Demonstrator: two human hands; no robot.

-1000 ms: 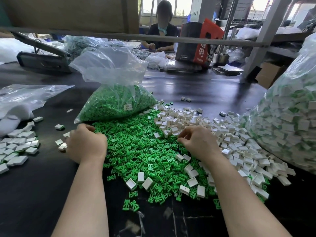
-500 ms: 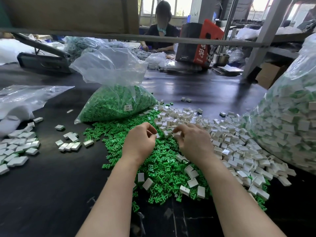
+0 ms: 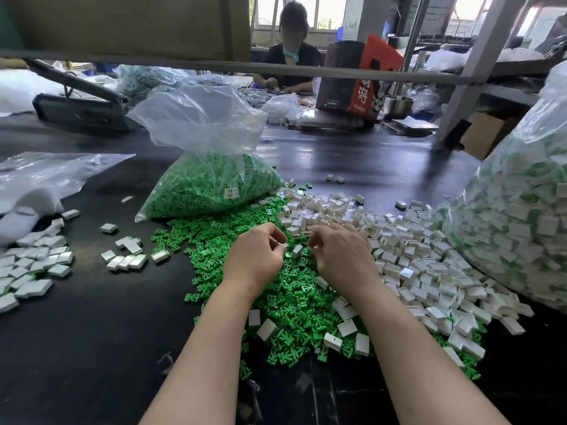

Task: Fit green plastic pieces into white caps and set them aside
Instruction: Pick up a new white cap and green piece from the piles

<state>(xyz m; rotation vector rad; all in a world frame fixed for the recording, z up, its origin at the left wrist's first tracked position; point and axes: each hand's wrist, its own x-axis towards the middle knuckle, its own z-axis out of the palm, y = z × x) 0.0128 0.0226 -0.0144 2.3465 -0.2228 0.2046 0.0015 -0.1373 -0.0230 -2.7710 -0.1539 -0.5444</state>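
My left hand (image 3: pixel 254 256) and right hand (image 3: pixel 340 256) hovered close together over the loose heap of small green plastic pieces (image 3: pixel 294 305), fingers curled; what they pinched, I couldn't tell. The pile of small white rectangular caps (image 3: pixel 408 256) lay just right.

I see a small label (image 3: pixel 232 192) on the bag of green pieces (image 3: pixel 211 191) | print illegible | red box (image 3: pixel 365 87): white characters, unreadable to me
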